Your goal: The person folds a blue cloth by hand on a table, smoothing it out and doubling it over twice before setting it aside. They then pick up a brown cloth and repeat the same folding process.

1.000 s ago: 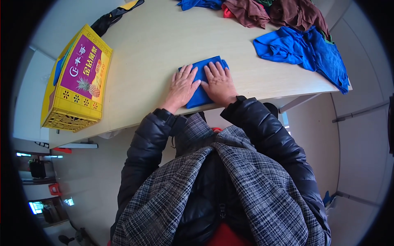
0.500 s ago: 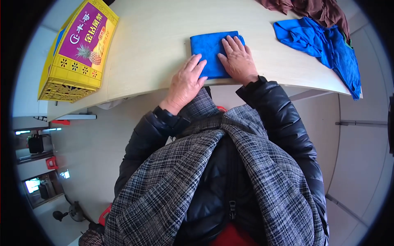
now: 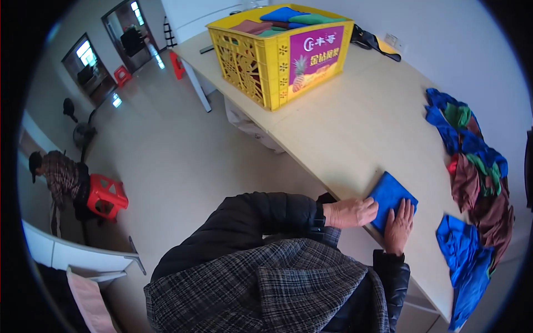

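Head view: compared with half a second ago, the outlook has swung toward the person's left, so the yellow openwork plastic crate (image 3: 275,77) now stands at the top centre, with folded blue, maroon and green cloths (image 3: 284,13) showing inside it. Another person in a checked shirt and dark cap (image 3: 62,172) has come into view at the far left, next to a red plastic stool (image 3: 106,195).

The flat, folded blue fabric cloth (image 3: 390,193) lies on the pale wood-toned table (image 3: 344,125), near its front edge, under and between the hands. The right hand (image 3: 398,228) rests spread and flat on its near right part. The left hand (image 3: 351,212), its fingers extended earlier, is now curled at the near left edge; whether it pinches the fabric I cannot tell. The crumpled blue cloth (image 3: 466,256) lies apart, to the right of the right hand.
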`<state>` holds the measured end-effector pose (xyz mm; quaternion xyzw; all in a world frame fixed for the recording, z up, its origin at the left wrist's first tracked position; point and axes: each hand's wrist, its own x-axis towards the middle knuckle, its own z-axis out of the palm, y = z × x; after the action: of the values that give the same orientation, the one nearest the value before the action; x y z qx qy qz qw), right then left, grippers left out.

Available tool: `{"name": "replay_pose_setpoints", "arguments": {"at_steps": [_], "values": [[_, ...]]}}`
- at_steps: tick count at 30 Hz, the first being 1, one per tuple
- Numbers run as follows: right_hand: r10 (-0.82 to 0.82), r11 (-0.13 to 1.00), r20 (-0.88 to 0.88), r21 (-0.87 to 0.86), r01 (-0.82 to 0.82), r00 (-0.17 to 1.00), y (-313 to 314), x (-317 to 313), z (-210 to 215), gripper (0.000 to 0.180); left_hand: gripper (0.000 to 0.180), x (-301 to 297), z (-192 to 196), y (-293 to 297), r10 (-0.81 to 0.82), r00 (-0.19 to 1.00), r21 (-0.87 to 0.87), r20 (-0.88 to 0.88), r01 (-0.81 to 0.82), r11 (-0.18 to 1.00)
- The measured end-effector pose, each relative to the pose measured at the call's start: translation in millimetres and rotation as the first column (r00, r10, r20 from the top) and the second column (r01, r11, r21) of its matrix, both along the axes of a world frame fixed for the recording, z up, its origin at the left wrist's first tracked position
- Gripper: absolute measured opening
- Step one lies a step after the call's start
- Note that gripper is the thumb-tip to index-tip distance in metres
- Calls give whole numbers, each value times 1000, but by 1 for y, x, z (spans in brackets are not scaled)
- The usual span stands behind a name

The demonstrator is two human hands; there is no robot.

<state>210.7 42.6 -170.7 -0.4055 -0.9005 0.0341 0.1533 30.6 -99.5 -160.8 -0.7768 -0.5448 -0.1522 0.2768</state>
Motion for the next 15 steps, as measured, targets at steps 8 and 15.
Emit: {"name": "replay_pose_setpoints", "arguments": {"at_steps": [8, 15], "values": [[-40, 999, -17, 16, 40, 999, -1, 13, -6, 57, 13, -7, 4, -2, -175, 978, 11, 114, 175, 984], [20, 997, -18, 71, -18, 1000, -6, -10, 32, 51, 17, -23, 36, 26, -102, 818, -24, 566, 140, 990]]}}
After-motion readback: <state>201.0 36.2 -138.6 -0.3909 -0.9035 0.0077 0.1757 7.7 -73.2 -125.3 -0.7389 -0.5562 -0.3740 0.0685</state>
